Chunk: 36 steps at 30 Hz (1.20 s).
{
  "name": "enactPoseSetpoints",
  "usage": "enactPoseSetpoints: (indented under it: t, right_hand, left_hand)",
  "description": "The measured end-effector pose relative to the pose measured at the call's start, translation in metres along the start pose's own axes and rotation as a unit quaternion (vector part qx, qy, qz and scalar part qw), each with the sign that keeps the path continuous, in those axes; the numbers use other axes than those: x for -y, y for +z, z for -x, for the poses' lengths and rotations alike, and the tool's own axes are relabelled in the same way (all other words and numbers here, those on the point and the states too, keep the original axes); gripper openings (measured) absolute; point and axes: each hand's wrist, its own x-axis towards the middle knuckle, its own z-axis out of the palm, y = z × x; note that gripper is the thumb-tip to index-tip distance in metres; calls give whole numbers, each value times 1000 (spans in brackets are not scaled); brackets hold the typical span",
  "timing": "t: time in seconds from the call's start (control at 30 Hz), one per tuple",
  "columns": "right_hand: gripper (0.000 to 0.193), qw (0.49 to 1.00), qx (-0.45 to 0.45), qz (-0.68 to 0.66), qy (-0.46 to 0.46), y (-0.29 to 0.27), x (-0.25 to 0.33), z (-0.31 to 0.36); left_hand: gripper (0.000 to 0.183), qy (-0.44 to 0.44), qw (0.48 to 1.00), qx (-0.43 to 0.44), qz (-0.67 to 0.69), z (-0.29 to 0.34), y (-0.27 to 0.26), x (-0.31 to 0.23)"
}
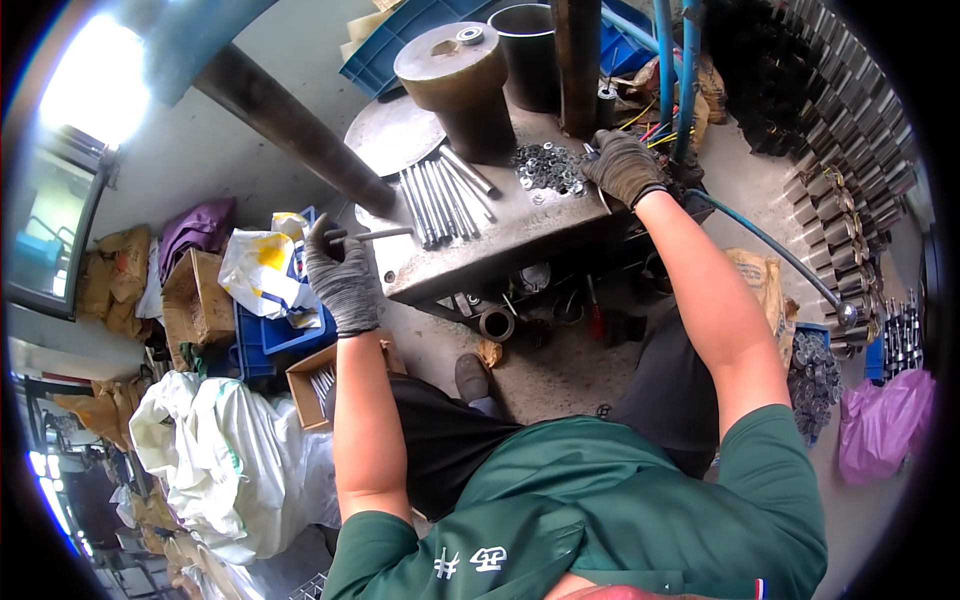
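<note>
My left hand, in a grey knit glove, is closed round a short metal rod that points right, just off the left edge of the metal bench. Several similar bare metal rods lie side by side on the bench. At the bench's right end, beside a heap of small dark and shiny ring-like parts, my gloved right hand has its fingers pinched together. A small bright bit shows at its fingertips, too small to name.
A heavy steel cylinder with a ring on top stands behind the rods, beside a dark pot. Thick posts rise from the bench. Blue hoses hang at right. Boxes and a white sack stand at left.
</note>
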Motion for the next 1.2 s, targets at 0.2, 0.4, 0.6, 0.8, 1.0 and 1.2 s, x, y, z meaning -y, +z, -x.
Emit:
enactPoseSetpoints:
  t: [0.2, 0.4, 0.6, 0.8, 1.0, 1.2]
  right_hand:
    - [36, 949, -54, -306, 44, -12, -6, 3]
    - [25, 458, 47, -883, 95, -28, -28, 24]
    - [40, 318, 226, -912, 129, -54, -2, 68]
    - [30, 470, 202, -842, 174, -57, 1, 84]
    - [25, 553, 135, -797, 201, -50, -18, 88]
    - [37, 565, 139, -788, 201, -45, -36, 97]
  left_hand:
    - [30, 31, 995, -8, 93, -6, 16, 5]
    - [16, -114, 975, 187, -41, -6, 46, 28]
    - [15, -82, 951, 236, 183, 35, 82, -24]
    - [28, 186, 921, 329, -92, 74, 138, -60]
    - [34, 164, 866, 408, -239, 75, 167, -74]
    - [31, 219, 845, 433, -225, 90, 153, -74]
